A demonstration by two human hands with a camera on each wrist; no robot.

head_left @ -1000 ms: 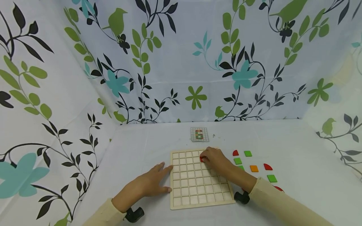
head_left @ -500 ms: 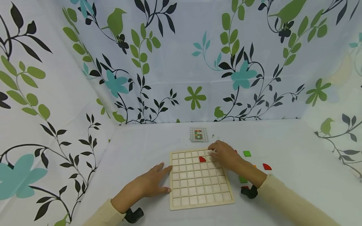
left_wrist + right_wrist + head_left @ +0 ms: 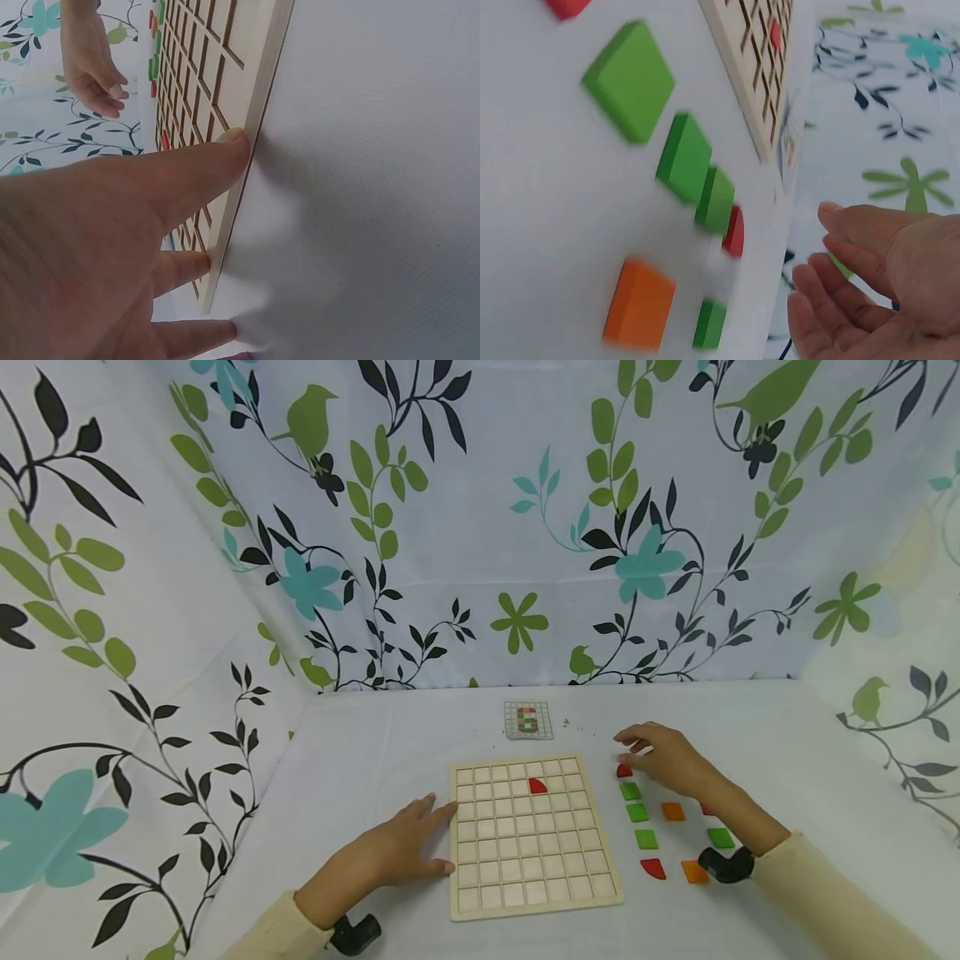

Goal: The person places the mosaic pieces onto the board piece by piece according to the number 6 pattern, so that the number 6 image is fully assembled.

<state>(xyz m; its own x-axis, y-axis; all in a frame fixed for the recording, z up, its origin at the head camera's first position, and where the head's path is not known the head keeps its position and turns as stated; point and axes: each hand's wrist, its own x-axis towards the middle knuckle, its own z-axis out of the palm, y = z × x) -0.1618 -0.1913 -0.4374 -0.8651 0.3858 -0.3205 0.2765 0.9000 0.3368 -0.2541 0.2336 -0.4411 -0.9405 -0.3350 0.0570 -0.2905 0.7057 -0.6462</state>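
Note:
A wooden grid board (image 3: 536, 908) lies on the white table, with one red quarter-circle tile (image 3: 537, 786) in a cell of its upper part. My left hand (image 3: 405, 843) rests at the board's left edge; in the left wrist view the thumb (image 3: 217, 156) and a finger touch the rim. To the right of the board my right hand (image 3: 667, 760) hovers above another red quarter-circle tile (image 3: 624, 771). Its fingers are loosely bent and hold nothing, as the right wrist view shows. In that view the tile (image 3: 735, 232) lies apart from the fingertips.
Right of the board lie several green square tiles (image 3: 647, 839), orange squares (image 3: 673, 811) and a red quarter-circle (image 3: 653, 868). Behind the board is a small gridded pattern card (image 3: 528, 720). A leaf-patterned cloth (image 3: 450, 527) hangs at the back.
My right hand has let go of the red quarter-circle tile on the board and moved right, over the loose tiles. My left hand has stayed at the board's edge.

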